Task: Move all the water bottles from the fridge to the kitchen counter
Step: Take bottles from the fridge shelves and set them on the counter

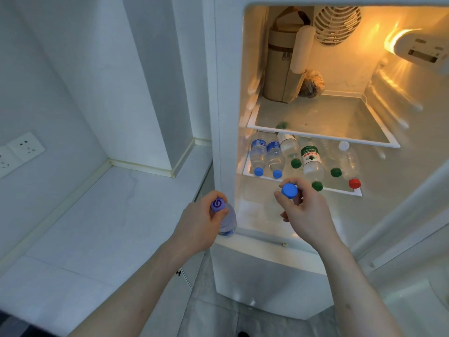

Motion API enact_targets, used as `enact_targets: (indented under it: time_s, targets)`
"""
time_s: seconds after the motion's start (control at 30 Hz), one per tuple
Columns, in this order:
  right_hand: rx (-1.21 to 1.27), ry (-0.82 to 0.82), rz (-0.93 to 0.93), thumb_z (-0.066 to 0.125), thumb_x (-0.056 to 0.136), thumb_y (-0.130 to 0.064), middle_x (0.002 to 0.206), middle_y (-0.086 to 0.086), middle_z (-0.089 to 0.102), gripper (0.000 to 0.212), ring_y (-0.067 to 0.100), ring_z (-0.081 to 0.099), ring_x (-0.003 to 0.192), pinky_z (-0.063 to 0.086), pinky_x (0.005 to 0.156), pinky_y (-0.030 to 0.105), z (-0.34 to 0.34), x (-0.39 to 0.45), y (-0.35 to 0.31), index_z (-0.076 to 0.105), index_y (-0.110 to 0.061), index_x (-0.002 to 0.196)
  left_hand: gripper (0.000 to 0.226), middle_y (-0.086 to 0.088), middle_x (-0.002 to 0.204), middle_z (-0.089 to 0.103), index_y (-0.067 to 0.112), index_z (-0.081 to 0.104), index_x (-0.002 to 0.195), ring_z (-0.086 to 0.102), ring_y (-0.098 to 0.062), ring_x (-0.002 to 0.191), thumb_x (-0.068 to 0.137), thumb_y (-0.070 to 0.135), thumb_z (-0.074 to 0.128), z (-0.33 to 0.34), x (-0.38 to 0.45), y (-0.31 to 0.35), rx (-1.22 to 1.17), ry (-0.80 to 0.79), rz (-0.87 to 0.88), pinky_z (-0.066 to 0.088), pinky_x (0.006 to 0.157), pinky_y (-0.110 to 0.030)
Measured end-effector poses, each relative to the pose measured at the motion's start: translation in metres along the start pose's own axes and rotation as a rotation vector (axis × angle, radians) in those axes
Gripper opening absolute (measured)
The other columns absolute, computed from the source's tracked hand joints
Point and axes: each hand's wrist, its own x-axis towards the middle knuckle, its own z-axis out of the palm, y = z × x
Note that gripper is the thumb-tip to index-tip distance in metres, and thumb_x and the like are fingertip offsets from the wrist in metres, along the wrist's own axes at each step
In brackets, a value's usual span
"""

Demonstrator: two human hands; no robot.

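Left hand point(201, 224), lower centre: grip curled round a purple-capped bottle point(224, 218) by the bench point(97, 215) edge. Right hand point(303, 210): grip pinching a blue-capped bottle point(289, 190) before the open fridge point(226, 93). Middle shelf point(340, 189): several bottles lying flat.

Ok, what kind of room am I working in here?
Most likely a small home kitchen. An open fridge holds water bottles lying on its lower shelf, a white counter runs beside it, and wall sockets sit above the counter.

Both hands curled in a grip — left point(201, 222), right point(305, 210) — forearms extended.
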Motion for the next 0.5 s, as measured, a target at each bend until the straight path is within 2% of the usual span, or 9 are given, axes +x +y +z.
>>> enact_targets:
  time_s: [0.07,0.13,0.2,0.3,0.4,0.5]
  targets:
    - [-0.02,-0.042,-0.039,0.072,0.094,-0.025,0.076,0.015,0.052,0.012,0.027,0.052,0.065,0.061,0.054,0.034,0.004,-0.01,-0.007,0.064,-0.034,0.096,0.01,0.009,0.072,0.063,0.036,0.06,0.107,0.06,-0.008,0.066,0.101,0.028,0.06,-0.005,-0.014,-0.008,0.004,0.008,-0.005,0.046,0.061,-0.019]
    - [-0.062,-0.102,-0.05,0.073,0.093,-0.029,0.067,-0.004,0.046,0.011,0.016,0.046,0.061,0.061,0.059,0.046,0.013,-0.022,-0.012,0.066,-0.035,0.099,0.011,0.012,0.071,0.061,0.036,0.06,0.107,0.057,-0.004,0.063,0.101,0.028,0.06,-0.013,-0.034,-0.017,0.001,0.004,-0.017,0.042,0.058,-0.014]
    - [-0.105,-0.18,-0.065,0.073,0.092,-0.033,0.063,-0.013,0.045,0.013,0.016,0.044,0.063,0.06,0.064,0.053,0.023,-0.032,-0.016,0.065,-0.034,0.102,0.011,0.013,0.075,0.063,0.035,0.061,0.108,0.059,-0.001,0.064,0.101,0.027,0.06,-0.02,-0.055,-0.026,-0.003,0.004,-0.035,0.042,0.058,-0.011]
    - [-0.123,-0.306,-0.122,0.073,0.091,-0.036,0.065,-0.012,0.047,0.014,0.017,0.046,0.065,0.058,0.068,0.054,0.05,-0.05,-0.032,0.065,-0.034,0.102,0.011,0.015,0.076,0.064,0.036,0.06,0.108,0.063,-0.002,0.07,0.101,0.027,0.062,-0.037,-0.088,-0.044,-0.015,0.049,-0.092,0.044,0.062,-0.009]
    - [-0.126,-0.421,-0.169,0.072,0.091,-0.039,0.074,0.002,0.057,0.013,0.022,0.054,0.067,0.059,0.066,0.052,0.074,-0.063,-0.048,0.065,-0.036,0.101,0.009,0.024,0.066,0.06,0.035,0.062,0.106,0.064,-0.008,0.071,0.101,0.027,0.062,-0.05,-0.116,-0.056,-0.027,0.072,-0.16,0.044,0.061,-0.01]
    - [-0.1,-0.57,-0.209,0.074,0.093,-0.033,0.067,0.003,0.046,0.01,0.029,0.057,0.066,0.062,0.063,0.045,0.102,-0.072,-0.067,0.065,-0.036,0.098,0.01,0.025,0.061,0.057,0.034,0.062,0.102,0.056,-0.003,0.061,0.1,0.024,0.061,-0.065,-0.146,-0.071,-0.042,0.136,-0.244,0.042,0.059,-0.012]
